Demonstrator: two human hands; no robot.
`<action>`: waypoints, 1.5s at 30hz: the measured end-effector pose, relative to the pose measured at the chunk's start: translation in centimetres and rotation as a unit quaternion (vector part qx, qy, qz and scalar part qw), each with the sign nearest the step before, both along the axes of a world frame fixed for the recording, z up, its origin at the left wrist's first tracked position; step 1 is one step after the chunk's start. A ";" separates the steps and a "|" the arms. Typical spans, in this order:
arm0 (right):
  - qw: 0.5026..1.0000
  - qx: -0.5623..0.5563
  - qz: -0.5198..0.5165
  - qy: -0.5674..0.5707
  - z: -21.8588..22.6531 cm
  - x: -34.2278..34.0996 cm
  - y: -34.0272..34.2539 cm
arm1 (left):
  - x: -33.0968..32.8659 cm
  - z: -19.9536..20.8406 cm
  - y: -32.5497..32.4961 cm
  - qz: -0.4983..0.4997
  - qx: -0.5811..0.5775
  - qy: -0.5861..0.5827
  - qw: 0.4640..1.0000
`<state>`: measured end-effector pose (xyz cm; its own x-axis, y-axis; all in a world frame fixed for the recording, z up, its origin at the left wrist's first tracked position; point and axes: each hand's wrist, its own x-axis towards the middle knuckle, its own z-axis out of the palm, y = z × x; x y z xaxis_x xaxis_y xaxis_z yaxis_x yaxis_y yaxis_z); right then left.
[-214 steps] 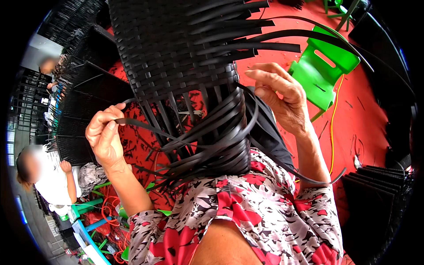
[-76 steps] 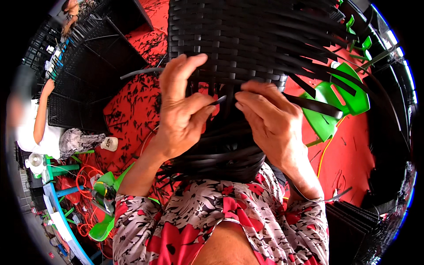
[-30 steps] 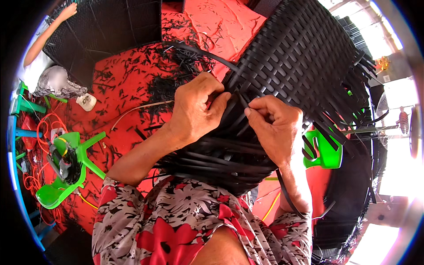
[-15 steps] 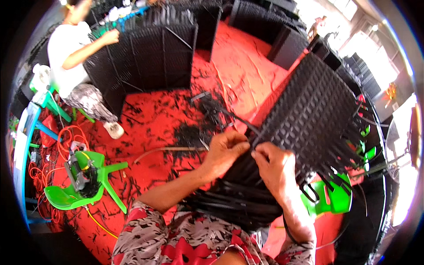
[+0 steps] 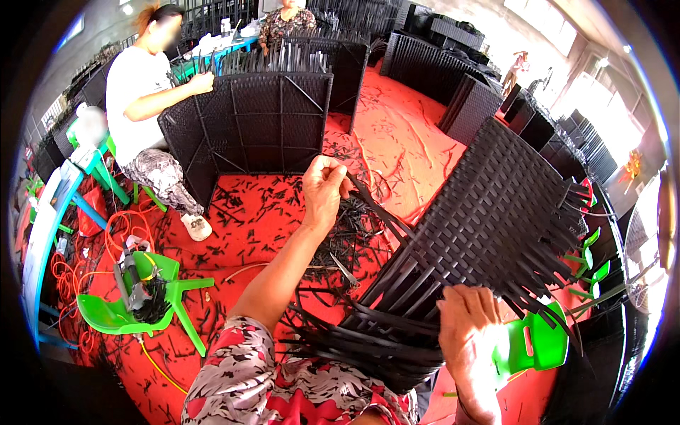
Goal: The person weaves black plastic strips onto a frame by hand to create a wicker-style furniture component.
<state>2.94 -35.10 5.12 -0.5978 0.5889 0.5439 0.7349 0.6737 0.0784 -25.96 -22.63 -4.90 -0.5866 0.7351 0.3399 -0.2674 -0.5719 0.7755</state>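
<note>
A black woven panel of flat strips slants up in front of me, with loose strip ends hanging along its right edge. My left hand is raised beyond the panel's left edge, its fingers pinched on a black weaving strip. That strip runs taut down to the weave. At the panel's lower right, my right hand lies with fingers stretched out over the loose strips, gripping none that I can see. A thick bundle of unwoven black strips spreads across my lap.
Scissors lie on the red floor among black scraps. A green stool carrying a tool stands left; a green chair is at right. Another person works at a black panel. A blue table stands far left.
My left hand has moved up and away from the weave, drawing the strip out. My right hand has dropped down and right, its fingers no longer pinched at the panel's edge.
</note>
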 end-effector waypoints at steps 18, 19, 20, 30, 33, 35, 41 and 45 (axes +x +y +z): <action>0.949 -0.027 -0.121 0.288 -5.9 7.1 -0.9 | 8.7 -1.4 -5.7 -0.281 -0.143 -0.066 0.947; 0.955 -0.026 -0.127 0.268 -5.6 6.9 -0.9 | 8.8 -1.6 -5.7 -0.289 -0.151 -0.085 0.941; 0.959 -0.021 -0.119 0.255 -5.3 6.2 -0.4 | 8.4 -1.5 -5.7 -0.285 -0.153 -0.098 0.941; 0.981 -0.045 -0.126 0.143 -3.1 6.2 0.0 | 10.1 -1.9 -5.2 -0.328 -0.066 -0.254 0.908; 0.988 -0.035 -0.109 0.099 -2.9 6.1 0.8 | 10.3 -2.2 -5.4 -0.307 -0.031 -0.252 0.917; 0.992 -0.031 -0.097 0.078 -2.5 6.2 1.0 | 10.7 -2.3 -5.4 -0.296 -0.026 -0.250 0.922; 0.993 -0.019 -0.086 0.076 -3.1 7.0 1.6 | 11.4 -1.9 -6.1 -0.337 -0.032 -0.305 0.890; 0.990 -0.013 -0.086 0.107 -3.6 7.1 1.5 | 11.6 -2.6 -5.8 -0.332 -0.017 -0.338 0.881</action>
<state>10.06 -33.64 1.49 -0.3594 0.6880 0.6304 0.8370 0.5364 -0.1083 -14.33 -28.42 -7.54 -0.0828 0.9953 0.0494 -0.9408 -0.0944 0.3254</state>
